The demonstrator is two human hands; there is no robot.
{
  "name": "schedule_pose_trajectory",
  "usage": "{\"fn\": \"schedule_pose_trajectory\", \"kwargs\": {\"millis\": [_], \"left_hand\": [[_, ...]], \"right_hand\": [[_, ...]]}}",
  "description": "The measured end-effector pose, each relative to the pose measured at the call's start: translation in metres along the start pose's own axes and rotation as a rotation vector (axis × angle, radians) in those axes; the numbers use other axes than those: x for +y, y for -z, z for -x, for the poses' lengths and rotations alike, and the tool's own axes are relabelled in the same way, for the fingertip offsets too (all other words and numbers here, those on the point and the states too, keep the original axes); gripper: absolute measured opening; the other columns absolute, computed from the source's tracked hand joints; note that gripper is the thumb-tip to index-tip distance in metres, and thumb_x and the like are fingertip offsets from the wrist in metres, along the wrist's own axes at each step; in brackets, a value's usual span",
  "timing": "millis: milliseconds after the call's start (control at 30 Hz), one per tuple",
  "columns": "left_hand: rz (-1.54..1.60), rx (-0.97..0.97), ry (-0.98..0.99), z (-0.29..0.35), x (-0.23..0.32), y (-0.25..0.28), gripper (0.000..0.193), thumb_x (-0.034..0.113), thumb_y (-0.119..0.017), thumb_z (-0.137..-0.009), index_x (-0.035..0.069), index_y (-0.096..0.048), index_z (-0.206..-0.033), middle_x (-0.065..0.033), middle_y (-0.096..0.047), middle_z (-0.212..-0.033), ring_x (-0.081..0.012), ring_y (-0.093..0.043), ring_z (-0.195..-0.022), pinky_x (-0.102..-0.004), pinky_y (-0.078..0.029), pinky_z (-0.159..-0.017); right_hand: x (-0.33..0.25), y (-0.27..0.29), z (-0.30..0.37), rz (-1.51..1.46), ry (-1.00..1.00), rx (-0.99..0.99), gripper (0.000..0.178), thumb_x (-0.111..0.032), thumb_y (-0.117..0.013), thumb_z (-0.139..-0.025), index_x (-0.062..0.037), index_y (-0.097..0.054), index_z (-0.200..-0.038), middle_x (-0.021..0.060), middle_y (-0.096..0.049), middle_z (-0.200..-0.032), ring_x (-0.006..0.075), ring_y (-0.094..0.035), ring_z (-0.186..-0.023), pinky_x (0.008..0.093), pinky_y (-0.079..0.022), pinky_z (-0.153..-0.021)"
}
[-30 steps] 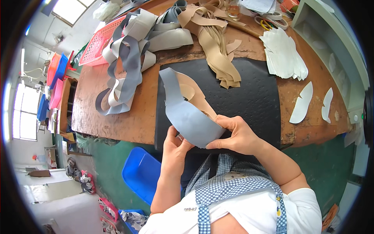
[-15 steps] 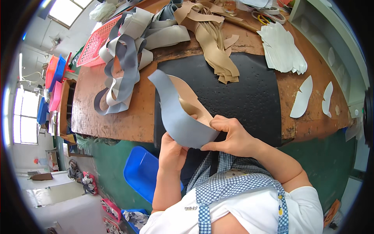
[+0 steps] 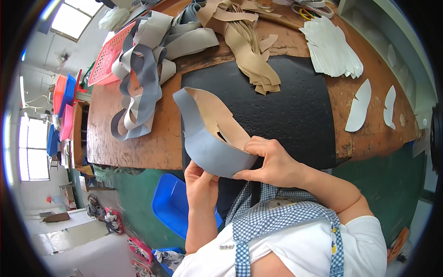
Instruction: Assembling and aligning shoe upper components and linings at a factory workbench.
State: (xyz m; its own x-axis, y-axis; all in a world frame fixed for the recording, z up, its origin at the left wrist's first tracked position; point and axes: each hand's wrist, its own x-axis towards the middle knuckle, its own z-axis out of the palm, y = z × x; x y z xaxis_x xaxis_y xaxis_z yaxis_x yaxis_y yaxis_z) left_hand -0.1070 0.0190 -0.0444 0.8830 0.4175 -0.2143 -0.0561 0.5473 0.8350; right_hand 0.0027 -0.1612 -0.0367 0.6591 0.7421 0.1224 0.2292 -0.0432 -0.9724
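Between my hands is a shoe upper (image 3: 217,157), blue-grey outside with a tan lining (image 3: 214,108), curved into an open loop. My right hand (image 3: 274,161) pinches its right end, thumb below and fingers over the top edge. At the lower left edge, the fingers and thumb of my left hand (image 3: 201,180) are closed on the upper; part of their grip is hidden behind it. A small dark gap shows inside, between the lining layers. Under the upper lies a black pitted mat (image 3: 295,115) on the wooden table (image 3: 138,152).
Tan strips (image 3: 249,60) lie bundled on the mat's far edge. Grey-blue strips (image 3: 145,76) hang in loops at left, beside a pink basket (image 3: 104,64). White cut pieces (image 3: 332,48) are stacked at right, with two loose ones nearby. A blue plastic chair (image 3: 170,203) stands below the table.
The upper has tipped so that more of its tan inside shows. A fingertip seen inside it before is out of sight, and my left hand sits at the lower edge. My right hand keeps its grip.
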Motion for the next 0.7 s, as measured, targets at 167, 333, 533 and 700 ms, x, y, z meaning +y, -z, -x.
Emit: {"fn": "schedule_pose_trajectory", "kwargs": {"millis": [167, 333, 533, 700], "left_hand": [[0.387, -0.12, 0.212, -0.001, 0.014, -0.004, 0.038, -0.003, -0.06, -0.088, 0.0, -0.055, -0.126, -0.0129, -0.065, -0.12, -0.0228, -0.066, -0.105, -0.0383, -0.058, -0.084], [0.034, -0.119, 0.041, 0.002, 0.005, -0.005, 0.033, -0.004, -0.062, -0.088, 0.0, -0.058, -0.121, -0.0133, -0.065, -0.119, -0.0213, -0.066, -0.106, -0.0366, -0.056, -0.087], [-0.049, -0.067, -0.015, -0.004, 0.004, -0.003, 0.03, 0.0, -0.073, -0.088, 0.0, -0.061, -0.115, -0.0111, -0.069, -0.108, -0.0198, -0.069, -0.098, -0.0338, -0.056, -0.086], [-0.025, -0.034, 0.015, -0.006, 0.004, -0.003, 0.027, -0.001, -0.071, -0.088, -0.001, -0.062, -0.113, -0.0107, -0.07, -0.105, -0.0187, -0.069, -0.094, -0.0332, -0.057, -0.083]], "right_hand": [[-0.002, 0.004, 0.0, -0.144, -0.129, -0.022, 0.031, -0.016, -0.085, -0.074, 0.0032, -0.072, -0.094, 0.0095, -0.066, -0.088, 0.0189, -0.057, -0.089, 0.0318, -0.047, -0.08], [-0.001, 0.001, 0.0, -0.192, -0.134, -0.094, 0.028, -0.016, -0.086, -0.073, 0.0016, -0.073, -0.091, 0.0079, -0.065, -0.085, 0.0174, -0.057, -0.088, 0.0303, -0.046, -0.078], [-0.002, -0.005, 0.003, -0.065, -0.059, 0.01, 0.027, -0.017, -0.087, -0.071, 0.0012, -0.071, -0.083, 0.0058, -0.063, -0.075, 0.0167, -0.057, -0.081, 0.0309, -0.045, -0.072], [0.003, -0.009, 0.004, -0.095, -0.086, 0.068, 0.03, -0.019, -0.089, -0.069, 0.0015, -0.068, -0.077, 0.0056, -0.062, -0.072, 0.0168, -0.058, -0.077, 0.0319, -0.046, -0.07]]}}
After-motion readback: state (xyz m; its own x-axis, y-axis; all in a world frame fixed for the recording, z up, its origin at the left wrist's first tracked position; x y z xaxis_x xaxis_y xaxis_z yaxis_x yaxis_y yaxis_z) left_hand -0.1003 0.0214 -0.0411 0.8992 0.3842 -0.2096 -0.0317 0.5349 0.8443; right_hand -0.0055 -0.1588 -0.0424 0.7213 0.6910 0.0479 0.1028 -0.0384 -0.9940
